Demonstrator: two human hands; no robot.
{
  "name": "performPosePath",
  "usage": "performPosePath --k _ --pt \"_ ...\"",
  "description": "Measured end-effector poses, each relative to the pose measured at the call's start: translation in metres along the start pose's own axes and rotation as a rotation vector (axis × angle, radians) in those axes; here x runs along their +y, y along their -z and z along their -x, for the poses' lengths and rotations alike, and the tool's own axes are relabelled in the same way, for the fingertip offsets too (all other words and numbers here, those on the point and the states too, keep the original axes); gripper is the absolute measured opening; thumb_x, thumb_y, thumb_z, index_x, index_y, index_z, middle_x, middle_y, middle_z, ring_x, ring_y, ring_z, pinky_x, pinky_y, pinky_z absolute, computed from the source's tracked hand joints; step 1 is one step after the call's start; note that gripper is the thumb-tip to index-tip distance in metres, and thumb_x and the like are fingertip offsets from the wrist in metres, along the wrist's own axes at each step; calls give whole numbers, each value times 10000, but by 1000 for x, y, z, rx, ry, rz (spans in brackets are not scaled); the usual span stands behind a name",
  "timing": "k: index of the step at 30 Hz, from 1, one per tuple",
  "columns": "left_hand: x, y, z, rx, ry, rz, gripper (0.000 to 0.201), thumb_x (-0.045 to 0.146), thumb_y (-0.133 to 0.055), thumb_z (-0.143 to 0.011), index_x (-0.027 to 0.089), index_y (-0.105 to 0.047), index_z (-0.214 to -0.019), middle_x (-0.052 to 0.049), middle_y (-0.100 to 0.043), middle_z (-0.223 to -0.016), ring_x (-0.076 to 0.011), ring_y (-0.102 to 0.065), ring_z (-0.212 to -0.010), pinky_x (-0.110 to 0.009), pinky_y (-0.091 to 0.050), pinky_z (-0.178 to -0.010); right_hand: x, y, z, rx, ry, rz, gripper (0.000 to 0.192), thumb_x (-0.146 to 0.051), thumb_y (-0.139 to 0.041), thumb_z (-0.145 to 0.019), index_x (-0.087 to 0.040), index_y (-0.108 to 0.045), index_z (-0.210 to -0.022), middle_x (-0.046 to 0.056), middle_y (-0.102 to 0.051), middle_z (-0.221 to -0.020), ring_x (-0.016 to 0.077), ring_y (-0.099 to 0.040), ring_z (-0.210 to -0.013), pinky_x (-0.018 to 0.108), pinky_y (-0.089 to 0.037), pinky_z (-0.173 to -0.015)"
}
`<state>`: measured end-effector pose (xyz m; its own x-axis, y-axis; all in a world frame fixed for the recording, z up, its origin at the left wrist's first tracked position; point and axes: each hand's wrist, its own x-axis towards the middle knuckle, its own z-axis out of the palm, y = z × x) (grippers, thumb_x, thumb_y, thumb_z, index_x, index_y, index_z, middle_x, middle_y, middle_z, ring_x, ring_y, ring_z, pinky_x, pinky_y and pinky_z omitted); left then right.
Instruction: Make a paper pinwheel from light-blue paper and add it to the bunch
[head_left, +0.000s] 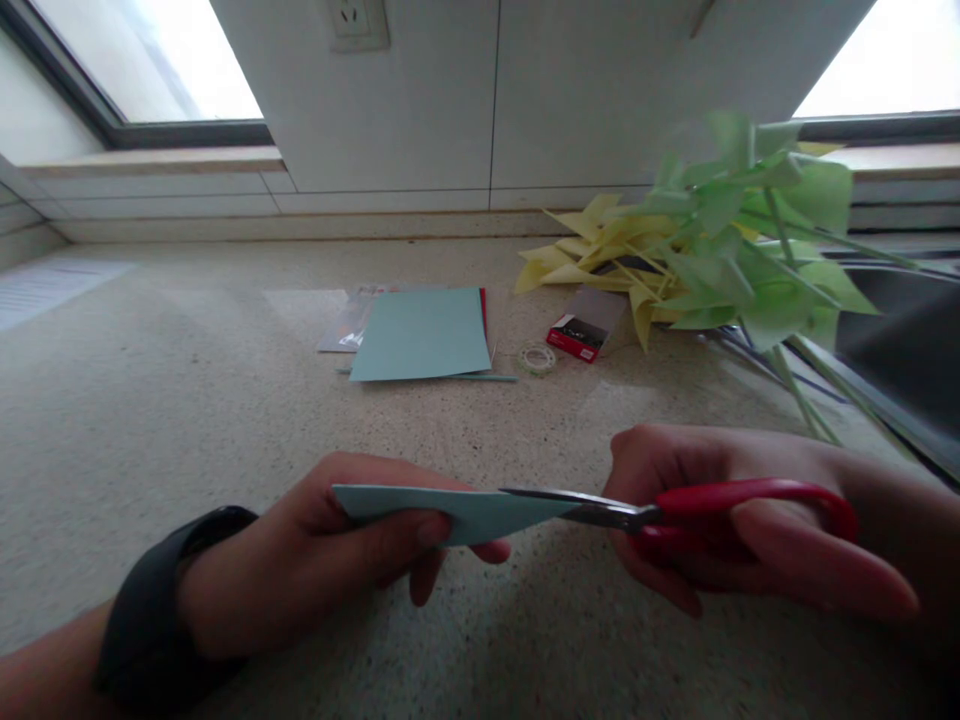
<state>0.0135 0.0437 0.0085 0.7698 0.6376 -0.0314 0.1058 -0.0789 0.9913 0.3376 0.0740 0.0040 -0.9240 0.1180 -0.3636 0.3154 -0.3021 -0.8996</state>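
Note:
A folded piece of light blue paper [487,515] is pinched between the thumb and fingers of my left hand [360,535], its narrow corner pointing right. My right hand [720,530] holds red-handled scissors [742,500], with the thumb through one handle loop. The scissor blades lie around the paper's right corner, slightly parted, one along its upper edge and the other by the tip. Both hands are above the countertop near its front. Part of the right hand is hidden behind the handles.
On the speckled countertop [225,430] lie a stack of blue paper [424,335], a tape roll [538,358] and a small red box [574,340]. Yellow paper pinwheels [592,250] and green paper pinwheels [772,290] stand at the right, beside a dark sink [907,350]. A printed sheet [56,285] is far left.

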Motion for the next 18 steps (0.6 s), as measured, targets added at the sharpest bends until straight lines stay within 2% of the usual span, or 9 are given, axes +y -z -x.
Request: performPosePath --k 3,6,10,14,18 --pt "1 0 0 5 3 -10 293 348 -523 -1036 221 -767 -1137 -18 -686 -756 -120 -578 -660 -213 -502 -650 -5 -3 3 31 -58 8 524 -648 -735 -791 -160 -650 -964 -45 -570 -604 73 -514 -445 143 -377 -372" --pt "2 -1 1 7 -2 -12 296 347 -515 -1041 224 -764 -1147 -11 -679 -746 -115 -579 -659 -206 -498 -648 -10 -7 5 79 -96 10 456 -584 -745 -810 -157 -649 -939 -37 -576 -614 76 -504 -456 146 -377 -374" --pt "2 -1 1 16 -14 -43 293 329 -510 -1043 217 -764 -1135 -13 -686 -751 -112 -574 -658 -204 -495 -648 -12 -6 5 70 -107 15 481 -617 -723 -819 -159 -644 -939 -38 -573 -604 78 -505 -455 148 -377 -381" --pt "2 -3 1 21 -50 -65 288 299 -506 -1044 204 -763 -1135 -18 -691 -747 -115 -583 -651 -211 -499 -646 -10 -4 5 43 -57 32 652 -741 -742 -714 -152 -658 -979 -47 -561 -614 72 -500 -460 149 -369 -395" --pt "4 -5 -1 20 -83 -53 287 306 -513 -1041 203 -763 -1137 -31 -718 -777 -117 -591 -646 -214 -512 -641 -12 -6 5 32 -14 69 594 -709 -687 -800 -156 -662 -1016 -53 -536 -625 68 -508 -487 150 -388 -440"
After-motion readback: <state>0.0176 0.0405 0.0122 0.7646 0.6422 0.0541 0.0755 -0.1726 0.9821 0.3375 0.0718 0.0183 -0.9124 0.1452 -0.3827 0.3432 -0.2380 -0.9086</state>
